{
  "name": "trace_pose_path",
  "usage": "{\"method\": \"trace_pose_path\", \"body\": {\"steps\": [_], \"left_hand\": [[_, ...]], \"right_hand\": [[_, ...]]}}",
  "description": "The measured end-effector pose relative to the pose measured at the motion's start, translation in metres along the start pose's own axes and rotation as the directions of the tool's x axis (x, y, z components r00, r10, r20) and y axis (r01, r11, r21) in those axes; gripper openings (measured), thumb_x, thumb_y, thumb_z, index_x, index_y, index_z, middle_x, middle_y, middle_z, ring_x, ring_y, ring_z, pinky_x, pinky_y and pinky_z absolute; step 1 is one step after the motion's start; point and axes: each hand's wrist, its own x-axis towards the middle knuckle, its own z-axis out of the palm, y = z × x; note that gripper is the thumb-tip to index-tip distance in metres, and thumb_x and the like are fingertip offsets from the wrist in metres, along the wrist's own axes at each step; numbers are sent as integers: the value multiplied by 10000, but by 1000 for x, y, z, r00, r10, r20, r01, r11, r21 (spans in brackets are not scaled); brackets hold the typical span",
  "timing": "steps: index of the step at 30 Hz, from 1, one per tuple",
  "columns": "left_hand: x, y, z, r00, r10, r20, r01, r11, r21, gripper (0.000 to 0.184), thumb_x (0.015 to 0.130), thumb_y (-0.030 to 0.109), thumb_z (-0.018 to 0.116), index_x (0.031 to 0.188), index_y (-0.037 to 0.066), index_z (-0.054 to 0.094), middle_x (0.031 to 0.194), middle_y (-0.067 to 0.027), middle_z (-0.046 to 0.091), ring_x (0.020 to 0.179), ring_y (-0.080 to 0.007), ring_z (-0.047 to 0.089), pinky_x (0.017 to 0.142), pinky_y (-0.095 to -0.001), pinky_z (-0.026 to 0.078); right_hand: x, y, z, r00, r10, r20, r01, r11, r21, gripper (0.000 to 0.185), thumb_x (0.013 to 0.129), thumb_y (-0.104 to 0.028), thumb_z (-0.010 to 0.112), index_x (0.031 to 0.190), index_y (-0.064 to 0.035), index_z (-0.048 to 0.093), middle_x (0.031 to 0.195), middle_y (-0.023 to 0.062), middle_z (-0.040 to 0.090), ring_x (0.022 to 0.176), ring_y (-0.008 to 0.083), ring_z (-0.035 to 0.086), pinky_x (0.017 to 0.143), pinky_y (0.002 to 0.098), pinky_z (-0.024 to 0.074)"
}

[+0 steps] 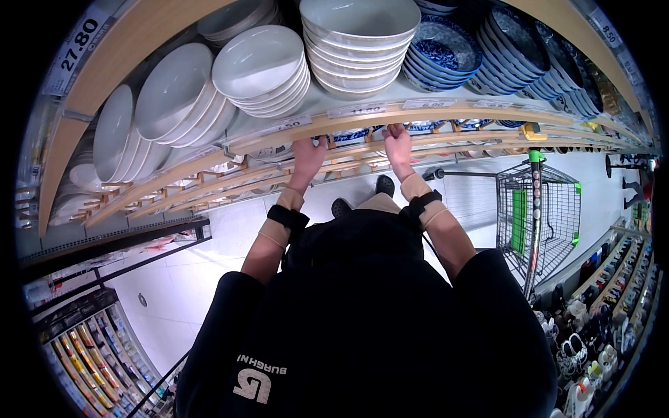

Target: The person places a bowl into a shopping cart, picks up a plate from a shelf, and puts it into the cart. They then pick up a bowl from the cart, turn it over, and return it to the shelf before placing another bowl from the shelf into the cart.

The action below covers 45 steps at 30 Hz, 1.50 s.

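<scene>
My left hand (309, 159) reaches in under the front edge of the upper wooden shelf (275, 132), its thumb showing and its other fingers mostly hidden. To its right, my right hand (398, 148) is closed, fingers curled close together at the same edge; what they hold, if anything, is hidden. Blue-and-white patterned dishes (352, 134) show on the lower shelf between the hands. Above them on the upper shelf stand a tall stack of white bowls (359, 56), a tilted stack of white dishes (259, 66) and blue patterned bowls (444, 49).
A wire shopping cart (550, 209) with green trim stands at my right on the pale floor (237, 244). Price labels (357, 110) line the shelf edge. Racks of goods (592, 327) stand behind me at right, others (90, 355) at left. A person (635, 195) is at far right.
</scene>
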Motion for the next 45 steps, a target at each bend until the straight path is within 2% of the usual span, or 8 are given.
{"method": "trace_pose_path", "body": {"steps": [6,15,24,28,33,36,39,45], "left_hand": [[1,-15,12,1000,-24,-1,24,999,26,419,763,126,622,1150,-15,546,1120,-245,577,1081,-408,520,923,-425,402],[-16,-5,-5,998,-66,14,67,976,-206,470,750,112,620,1183,-41,518,1166,-253,562,1129,-399,513,954,-409,400],[-13,-5,5,995,43,-89,-51,995,-91,423,719,101,615,1104,-49,528,1050,-280,576,1032,-441,523,896,-464,408],[-11,-2,1,988,-147,48,153,980,-131,515,728,96,629,1212,-25,500,1176,-244,552,1115,-403,507,950,-400,398],[-25,7,-13,999,-14,37,21,976,-218,567,754,104,619,1261,-49,416,1235,-263,508,1180,-383,472,963,-408,382],[-47,-6,0,986,-157,47,161,870,-467,603,799,86,588,1335,-32,338,1365,-210,422,1290,-291,395,1005,-385,351],[-43,-27,16,869,-445,217,481,656,-582,496,814,29,549,1283,-11,393,1291,-126,476,1206,-219,451,954,-362,385],[-8,-46,17,822,-371,432,541,274,-795,260,771,-50,525,1008,53,495,936,-1,489,835,-93,467,758,-209,402]], "right_hand": [[1,-6,4,995,19,96,-15,999,-43,492,806,32,552,1274,103,417,1316,226,480,1253,273,455,1019,328,370],[-12,-57,-7,891,-448,80,406,703,-584,186,804,-74,569,944,41,609,857,282,618,836,462,580,750,469,473],[-7,-49,3,895,-443,46,392,734,-555,232,767,-86,595,966,32,610,870,273,622,866,464,575,771,490,466],[-9,-52,4,902,-429,45,374,727,-575,273,765,-91,601,1005,39,607,916,280,624,891,465,571,814,479,458],[-1,-24,-11,952,-307,-14,280,885,-372,340,787,-126,617,1072,56,596,973,237,651,915,343,641,818,400,478],[4,-1,-22,987,-157,-39,136,937,-323,333,801,-124,612,1073,69,598,966,195,672,902,257,659,816,340,489],[19,36,-21,998,52,-21,-56,964,-259,342,819,-109,590,1112,66,565,962,162,666,879,226,646,807,316,499],[23,10,-11,891,389,233,-442,863,247,311,885,-18,431,1189,39,394,1010,120,538,887,211,588,793,329,554]]}}
